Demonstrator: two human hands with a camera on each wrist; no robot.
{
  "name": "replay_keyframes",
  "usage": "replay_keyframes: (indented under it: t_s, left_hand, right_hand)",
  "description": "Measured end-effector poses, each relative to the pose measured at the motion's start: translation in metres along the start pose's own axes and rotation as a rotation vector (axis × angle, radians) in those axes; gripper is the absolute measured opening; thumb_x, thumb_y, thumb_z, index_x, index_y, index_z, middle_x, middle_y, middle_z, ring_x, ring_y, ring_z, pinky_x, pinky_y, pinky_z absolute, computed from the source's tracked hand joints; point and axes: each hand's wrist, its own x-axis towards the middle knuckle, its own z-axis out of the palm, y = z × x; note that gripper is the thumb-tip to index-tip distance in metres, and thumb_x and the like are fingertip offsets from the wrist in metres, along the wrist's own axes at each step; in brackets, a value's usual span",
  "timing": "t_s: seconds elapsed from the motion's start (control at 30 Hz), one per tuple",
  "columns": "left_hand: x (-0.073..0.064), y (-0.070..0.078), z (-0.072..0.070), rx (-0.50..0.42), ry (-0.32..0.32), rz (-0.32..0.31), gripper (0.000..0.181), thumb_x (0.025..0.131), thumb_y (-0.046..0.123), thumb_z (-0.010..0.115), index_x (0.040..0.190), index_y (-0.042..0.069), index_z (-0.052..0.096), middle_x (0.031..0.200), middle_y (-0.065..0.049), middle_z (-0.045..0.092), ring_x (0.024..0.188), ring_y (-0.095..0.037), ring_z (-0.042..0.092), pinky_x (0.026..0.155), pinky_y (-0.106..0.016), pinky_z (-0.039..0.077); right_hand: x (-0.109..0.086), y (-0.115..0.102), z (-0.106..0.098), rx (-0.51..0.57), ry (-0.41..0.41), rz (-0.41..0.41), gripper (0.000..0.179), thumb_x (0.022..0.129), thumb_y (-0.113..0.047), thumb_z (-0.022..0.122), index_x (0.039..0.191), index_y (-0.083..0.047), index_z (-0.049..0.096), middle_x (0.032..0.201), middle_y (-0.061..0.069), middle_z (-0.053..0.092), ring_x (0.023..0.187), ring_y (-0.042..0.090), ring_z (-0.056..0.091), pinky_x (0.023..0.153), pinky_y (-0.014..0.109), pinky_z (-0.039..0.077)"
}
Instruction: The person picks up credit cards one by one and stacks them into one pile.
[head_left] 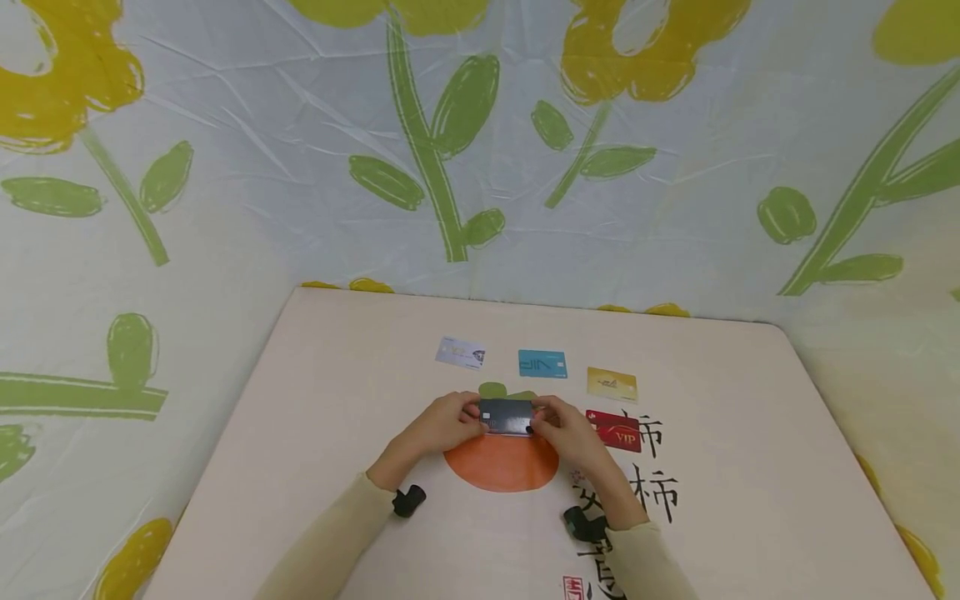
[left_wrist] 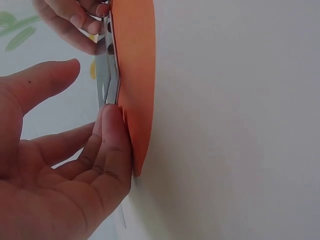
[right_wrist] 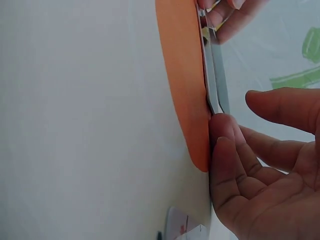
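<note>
A dark grey VIP card [head_left: 506, 417] with a small chip is held level between both hands, over the persimmon print [head_left: 501, 467]. My left hand [head_left: 447, 423] grips its left end and my right hand [head_left: 568, 433] its right end. In the left wrist view, fingertips of the left hand [left_wrist: 80, 180] meet the end of the card [left_wrist: 114, 87], which shows more than one thin edge. On the other side, the right hand [right_wrist: 260, 185] holds the opposite end in the right wrist view. I cannot tell whether several cards are stacked there.
Beyond the hands lie a silver card [head_left: 460, 352], a teal card [head_left: 542, 363] and a gold card [head_left: 612, 384]. A red VIP card [head_left: 618, 432] is just right of the right hand. Flowered cloth [head_left: 322, 192] hangs behind the pale tabletop [head_left: 735, 392].
</note>
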Motion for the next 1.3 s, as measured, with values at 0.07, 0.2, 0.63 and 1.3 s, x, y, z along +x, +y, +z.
replay_keyframes:
  t_s: [0.07, 0.2, 0.63, 1.3]
  left_hand:
    - [0.0004, 0.0006, 0.0006, 0.017, 0.000, -0.002, 0.054, 0.090, 0.018, 0.070, 0.135, -0.006, 0.055, 0.105, -0.004, 0.064, 0.098, -0.019, 0.061, 0.086, -0.035, 0.052]
    - [0.0007, 0.0025, 0.0010, 0.049, 0.010, 0.000, 0.053, 0.088, 0.017, 0.073, 0.133, -0.008, 0.056, 0.102, -0.004, 0.064, 0.096, -0.020, 0.060, 0.086, -0.035, 0.052]
    - [0.0007, 0.0026, 0.0027, 0.074, 0.015, -0.032, 0.050, 0.090, 0.018, 0.072, 0.133, -0.004, 0.058, 0.103, -0.004, 0.060, 0.093, -0.018, 0.056, 0.083, -0.032, 0.051]
    - [-0.0023, 0.0022, 0.0013, 0.055, 0.019, -0.034, 0.054, 0.090, 0.019, 0.073, 0.134, -0.004, 0.057, 0.105, -0.005, 0.060, 0.094, -0.018, 0.057, 0.084, -0.033, 0.052]
  right_hand:
    - [0.0005, -0.0001, 0.0001, -0.002, -0.002, -0.005, 0.034, 0.097, -0.008, 0.064, 0.131, -0.003, 0.060, 0.101, 0.006, 0.062, 0.095, 0.025, 0.058, 0.085, 0.038, 0.055]
    - [0.0018, 0.0003, 0.0008, -0.013, -0.008, -0.014, 0.034, 0.097, -0.008, 0.064, 0.130, -0.003, 0.060, 0.099, 0.006, 0.062, 0.093, 0.024, 0.058, 0.082, 0.035, 0.053]
    - [0.0036, 0.0042, 0.0030, -0.047, -0.014, 0.003, 0.037, 0.096, -0.010, 0.066, 0.132, -0.003, 0.059, 0.100, 0.005, 0.062, 0.094, 0.024, 0.059, 0.082, 0.035, 0.054]
    - [0.0027, 0.0024, 0.0047, -0.058, -0.009, 0.018, 0.038, 0.095, -0.010, 0.068, 0.132, -0.004, 0.059, 0.101, 0.006, 0.062, 0.095, 0.024, 0.060, 0.084, 0.038, 0.055]
